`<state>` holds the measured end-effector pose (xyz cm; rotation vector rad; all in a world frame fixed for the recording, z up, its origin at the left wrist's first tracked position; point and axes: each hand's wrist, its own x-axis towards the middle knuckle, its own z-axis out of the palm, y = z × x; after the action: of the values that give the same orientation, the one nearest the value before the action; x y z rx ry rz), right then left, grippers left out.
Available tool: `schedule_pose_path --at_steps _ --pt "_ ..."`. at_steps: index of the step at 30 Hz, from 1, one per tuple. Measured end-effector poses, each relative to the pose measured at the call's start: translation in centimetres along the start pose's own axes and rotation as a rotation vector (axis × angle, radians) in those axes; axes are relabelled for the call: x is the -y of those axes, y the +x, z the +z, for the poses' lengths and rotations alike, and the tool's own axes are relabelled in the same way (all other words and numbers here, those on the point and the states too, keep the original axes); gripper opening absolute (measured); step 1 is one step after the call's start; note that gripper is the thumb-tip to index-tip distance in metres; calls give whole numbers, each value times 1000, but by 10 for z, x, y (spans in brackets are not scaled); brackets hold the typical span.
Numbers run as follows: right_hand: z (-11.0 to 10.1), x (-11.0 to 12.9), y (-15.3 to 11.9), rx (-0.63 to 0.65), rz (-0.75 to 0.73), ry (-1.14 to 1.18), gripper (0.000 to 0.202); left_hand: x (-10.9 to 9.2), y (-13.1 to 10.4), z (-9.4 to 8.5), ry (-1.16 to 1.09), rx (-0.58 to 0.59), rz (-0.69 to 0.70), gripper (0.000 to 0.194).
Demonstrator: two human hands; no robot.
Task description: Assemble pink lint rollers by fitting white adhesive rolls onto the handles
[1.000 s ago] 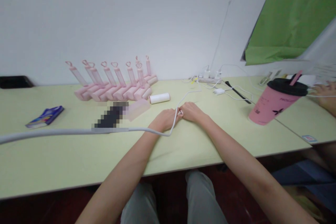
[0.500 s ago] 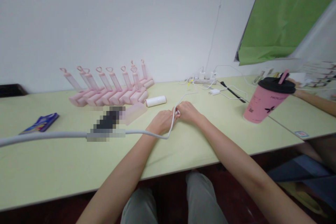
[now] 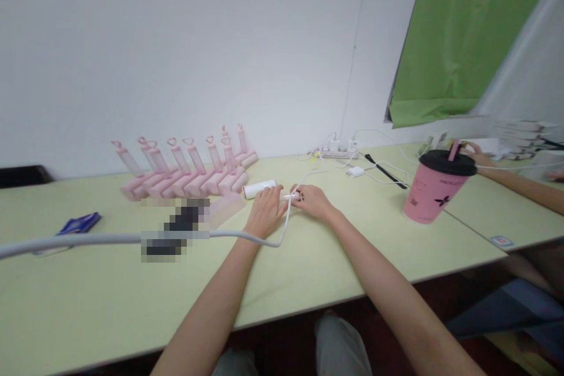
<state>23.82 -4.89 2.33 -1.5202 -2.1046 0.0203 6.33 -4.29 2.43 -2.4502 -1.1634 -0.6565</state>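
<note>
My right hand (image 3: 314, 202) is closed around a small clear tube with a pinkish end (image 3: 291, 195), low over the table. To its left, my left hand (image 3: 265, 212) has its fingers stretched forward at a white cylinder (image 3: 254, 189) lying on the table. The fingertips overlap the cylinder's right part; whether they touch it I cannot tell. The left thumb is close to the clear tube. Across the view, in front of both hands, hangs a white cable (image 3: 247, 237).
Pink holders (image 3: 185, 183) carry several upright clear tubes with heart-shaped tops. A pink cup (image 3: 434, 194) with black lid stands right. Behind are a power strip (image 3: 337, 154), a plug (image 3: 355, 171) and a black strap (image 3: 385, 171). A blue packet (image 3: 81, 223) lies left. Another person's arm (image 3: 520, 179) shows far right.
My hands were together around a small thing. Now they are apart: the left hand has opened and moved toward the white cylinder, while the right hand keeps the clear tube. The view has tilted slightly upward.
</note>
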Motion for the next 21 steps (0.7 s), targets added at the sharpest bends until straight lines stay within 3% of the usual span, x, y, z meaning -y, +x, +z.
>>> schedule_pose_path --at_steps 4,9,16,21 --pt "3 -20 3 -133 230 -93 31 15 0 -5 88 -168 -176 39" --pt "3 -52 1 -197 467 -235 31 39 -8 0 156 -170 -316 41" --pt "2 -83 -13 -244 712 -404 33 47 -13 11 213 -87 -219 47" --pt "0 -74 -13 -305 640 -503 35 47 -11 23 197 -25 -142 50"
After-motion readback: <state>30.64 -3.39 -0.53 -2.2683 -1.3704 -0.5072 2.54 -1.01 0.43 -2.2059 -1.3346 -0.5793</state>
